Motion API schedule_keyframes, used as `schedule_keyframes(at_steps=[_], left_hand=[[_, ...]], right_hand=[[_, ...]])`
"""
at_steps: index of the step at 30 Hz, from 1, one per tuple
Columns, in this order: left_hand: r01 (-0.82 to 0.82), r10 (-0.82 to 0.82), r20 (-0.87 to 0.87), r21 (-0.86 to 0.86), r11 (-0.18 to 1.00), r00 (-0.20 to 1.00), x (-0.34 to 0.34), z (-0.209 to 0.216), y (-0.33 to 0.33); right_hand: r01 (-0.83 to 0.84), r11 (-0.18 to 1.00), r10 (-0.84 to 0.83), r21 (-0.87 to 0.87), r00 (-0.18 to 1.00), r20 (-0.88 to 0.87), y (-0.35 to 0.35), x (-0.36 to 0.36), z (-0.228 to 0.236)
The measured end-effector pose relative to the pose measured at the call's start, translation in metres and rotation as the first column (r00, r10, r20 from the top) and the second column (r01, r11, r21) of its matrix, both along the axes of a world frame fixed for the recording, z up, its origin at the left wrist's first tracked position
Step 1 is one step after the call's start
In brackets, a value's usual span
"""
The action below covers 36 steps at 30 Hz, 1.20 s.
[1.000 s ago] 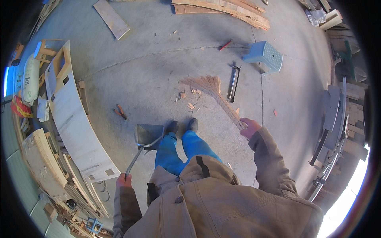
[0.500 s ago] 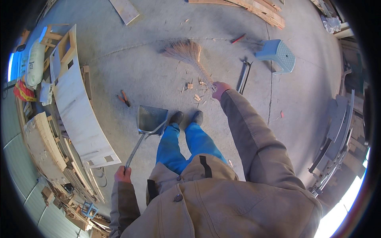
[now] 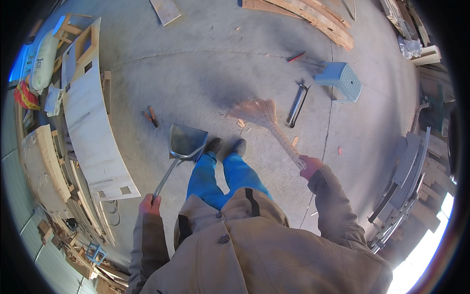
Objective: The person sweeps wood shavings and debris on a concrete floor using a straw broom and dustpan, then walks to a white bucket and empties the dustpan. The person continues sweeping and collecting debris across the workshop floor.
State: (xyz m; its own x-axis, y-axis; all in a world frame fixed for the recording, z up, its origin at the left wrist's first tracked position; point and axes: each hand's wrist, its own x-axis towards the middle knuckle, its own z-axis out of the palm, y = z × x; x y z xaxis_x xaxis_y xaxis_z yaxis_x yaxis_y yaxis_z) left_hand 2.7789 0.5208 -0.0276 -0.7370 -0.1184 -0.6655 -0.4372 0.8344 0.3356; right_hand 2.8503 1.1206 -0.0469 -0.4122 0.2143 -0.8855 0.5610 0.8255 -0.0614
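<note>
Broom point(image 3: 267, 119): in the head view, we have it right of the dustpan, bristles fanned leftward, our right hand's point(image 3: 311, 167) fingers wrapped round its handle.
Dustpan point(image 3: 187, 139): our left hand point(image 3: 150, 204) has its fingers curled round the handle; the pan sits just beside our left shoe point(image 3: 214, 145). We cannot tell whether it holds anything.
Chips point(image 3: 241, 123): right of the dustpan, near the bristles, outside the pan.
Sweeping: we judge the gathering stroke is in hand.
Next stroke: it calls for us to draw chips leftward, with the dustpan's mouth low to meet them.
</note>
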Motion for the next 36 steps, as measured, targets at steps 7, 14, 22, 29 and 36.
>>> schedule_keyframes(at_steps=[7,14,22,29,36], left_hand=[[0.024,-0.024,0.03,-0.021,0.999,0.999,-0.006,-0.001,0.002],[0.031,-0.031,0.043,-0.003,0.999,0.999,-0.002,-0.004,-0.004],[0.051,-0.051,-0.003,-0.011,0.999,0.999,0.006,-0.009,-0.017],[0.081,-0.081,-0.034,0.008,0.997,0.996,-0.004,-0.012,-0.014],[0.151,-0.151,-0.031,0.013,0.988,0.988,-0.013,-0.013,-0.003]], right_hand=[[0.068,0.994,-0.084,-0.085,0.976,-0.199,-0.023,-0.017,0.014],[-0.107,0.984,0.06,-0.142,0.953,-0.298,-0.072,-0.113,-0.085],[-0.232,0.973,0.231,0.007,0.968,-0.096,-0.091,-0.097,-0.087],[-0.279,0.956,0.269,0.093,0.957,0.112,-0.057,-0.045,-0.001],[-0.014,0.995,0.019,0.103,0.999,-0.044,-0.024,0.018,0.039]])
